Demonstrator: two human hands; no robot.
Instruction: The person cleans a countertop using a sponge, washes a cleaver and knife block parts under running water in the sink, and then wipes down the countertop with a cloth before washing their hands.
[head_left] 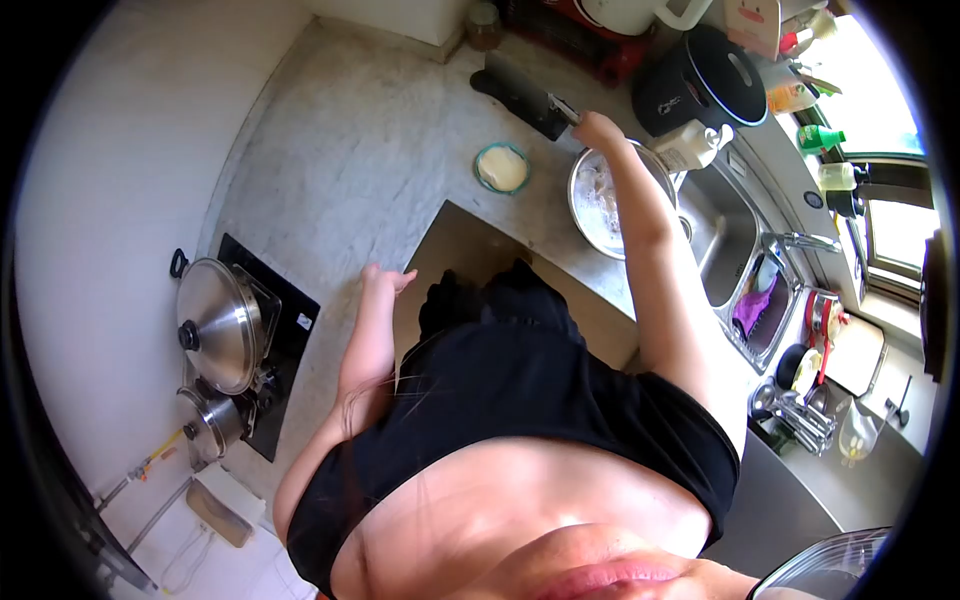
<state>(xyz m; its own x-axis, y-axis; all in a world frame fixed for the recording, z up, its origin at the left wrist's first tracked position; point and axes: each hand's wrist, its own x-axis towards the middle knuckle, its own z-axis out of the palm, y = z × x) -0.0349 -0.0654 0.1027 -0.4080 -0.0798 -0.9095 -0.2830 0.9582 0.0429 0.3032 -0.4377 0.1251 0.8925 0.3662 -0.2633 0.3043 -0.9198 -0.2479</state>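
My right hand (600,131) is closed around the handle of a cleaver. Its broad blade (522,88) points left over the counter, above or against a flat black thing (492,88) whose kind I cannot make out. Below my right forearm is a metal bowl (597,205) with wet, pale contents I cannot name. Left of the bowl, a small round dish with a teal rim (502,168) holds something pale. My left hand (388,278) is near the front edge of the counter, fingers loosely apart and holding nothing.
A steel sink (728,240) with a faucet (803,242) is at right. A white pump bottle (690,146) and black pot (690,85) stand behind the bowl. Lidded pans (218,325) sit on the black cooktop (285,345) at left. Utensils (803,420) lie right of me.
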